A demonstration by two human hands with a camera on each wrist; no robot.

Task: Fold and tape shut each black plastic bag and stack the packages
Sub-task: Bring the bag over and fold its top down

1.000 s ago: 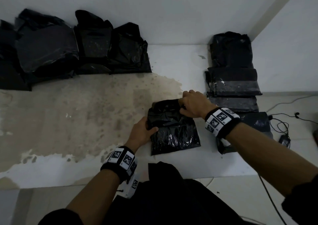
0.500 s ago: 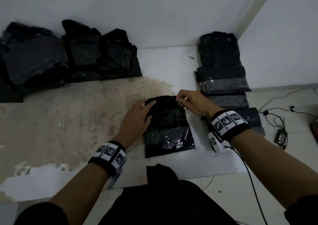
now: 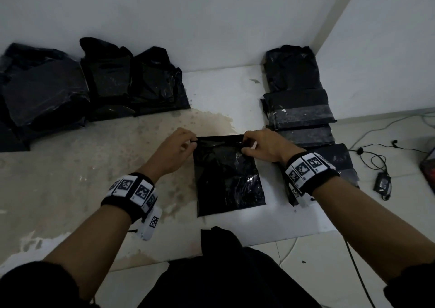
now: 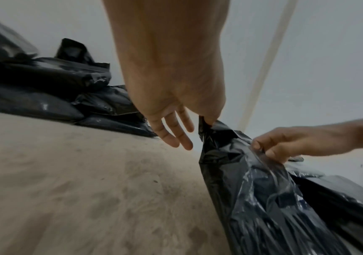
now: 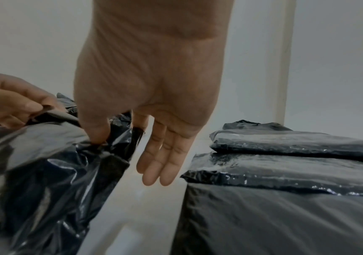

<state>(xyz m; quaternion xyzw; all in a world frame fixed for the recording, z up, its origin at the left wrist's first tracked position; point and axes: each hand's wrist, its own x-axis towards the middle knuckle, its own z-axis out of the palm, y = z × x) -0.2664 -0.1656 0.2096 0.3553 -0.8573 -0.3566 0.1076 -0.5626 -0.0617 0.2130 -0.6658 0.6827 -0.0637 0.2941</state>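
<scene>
A black plastic bag [image 3: 226,175] lies flat on the floor in front of me, its open far edge pulled taut. My left hand [image 3: 186,141] pinches the far left corner of that bag [image 4: 252,181] between thumb and forefinger, the other fingers loose. My right hand [image 3: 249,142] pinches the far right corner of the same bag [image 5: 52,163] the same way. A row of taped black packages [image 3: 299,109] overlaps along the right wall, shown close in the right wrist view as stacked packages [image 5: 296,165].
A pile of black bags [image 3: 94,83] leans on the back wall at the left. Cables and a small adapter [image 3: 382,184] lie on the tiles at the right. A dark cloth on my lap [image 3: 226,272] fills the near edge. The floor mat is stained brown.
Both hands moved from pressing on the bag's top to its two far corners and now pinch them; the flap has been pulled out straight and the bag lies flatter.
</scene>
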